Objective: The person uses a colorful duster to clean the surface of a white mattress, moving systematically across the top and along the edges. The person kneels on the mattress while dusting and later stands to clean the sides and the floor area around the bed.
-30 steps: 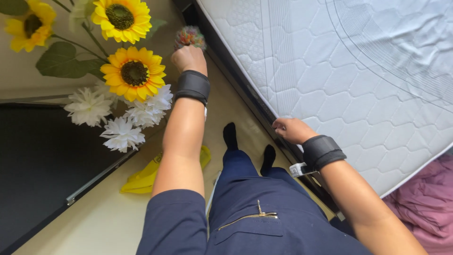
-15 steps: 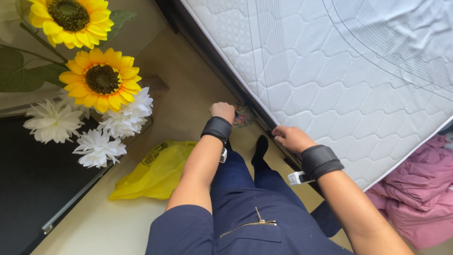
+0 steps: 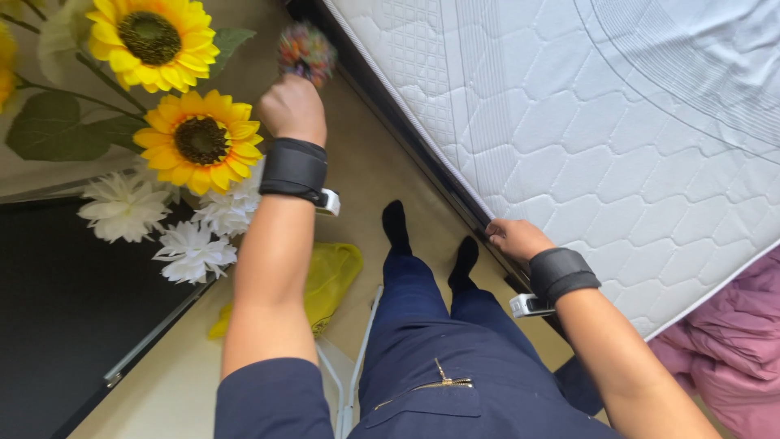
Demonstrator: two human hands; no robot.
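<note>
1. far left: a dark flat panel (image 3: 57,325) fills the lower corner, its pale edge running diagonally up toward the flowers.
2. above it stand sunflowers (image 3: 199,140) with yellow petals and dark centres, and below them a cluster of white flowers (image 3: 191,248). the vase or pot holding them is out of view, so what they stand in cannot be told.
3. a yellow cloth (image 3: 329,280) lies crumpled on the beige floor (image 3: 366,162), just beside the person's left leg. whether it is a bag or holds anything cannot be told.
4. the left hand (image 3: 292,110) is raised up near the sunflowers, fist closed around a fuzzy multicoloured ball (image 3: 306,53) that sticks out above the knuckles (only its top shows). a black wrist strap (image 3: 294,169) sits on that forearm.
5. centre: navy trousers (image 3: 439,358) and two black socks (image 3: 396,228) point down at the floor.
6. the right hand (image 3: 516,240) rests low at the dark bed frame (image 3: 422,154), fingers curled in against the edge where the mattress meets it. whether it grips anything cannot be told.
7. the white quilted mattress (image 3: 609,130) fills the upper right.
8. far right, a pink fabric (image 3: 731,341) is bunched under the mattress corner.
</note>
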